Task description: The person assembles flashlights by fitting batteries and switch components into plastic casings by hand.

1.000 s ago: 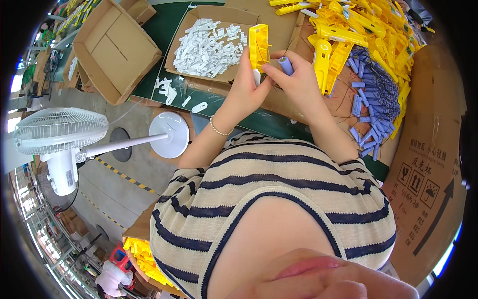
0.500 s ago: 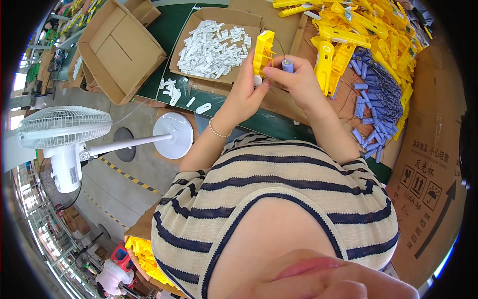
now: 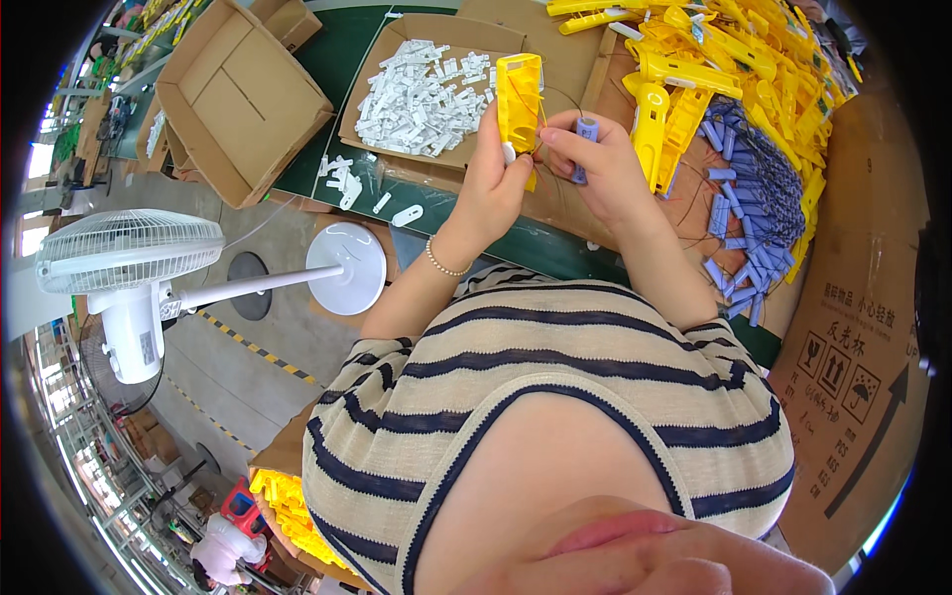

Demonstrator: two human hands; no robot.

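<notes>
We see the yellow casing (image 3: 519, 99) turned over the last half second, so its hollow faces us more squarely. The blue cell (image 3: 587, 130) has swung too — its side shows now, where its end faced us. The cell is outside the casing, with a thin wire (image 3: 565, 97) arching between them, so we judge the two are not yet fitted together.

Our left hand (image 3: 499, 180) keeps its grip around the casing's lower part; our right hand (image 3: 613, 167) pinches the cell between thumb and fingers. We cannot tell whether the right fingertips also hold a wire.

Both hands are above the near side of the green tabletop (image 3: 540, 253). The cardboard tray (image 3: 481, 35) of white parts (image 3: 421, 99) crowds our left hand, while heaped yellow casings (image 3: 744, 59) and cells (image 3: 749, 198) bound the right — sideways room is narrow, and we judge the freer space is toward our torso.
</notes>
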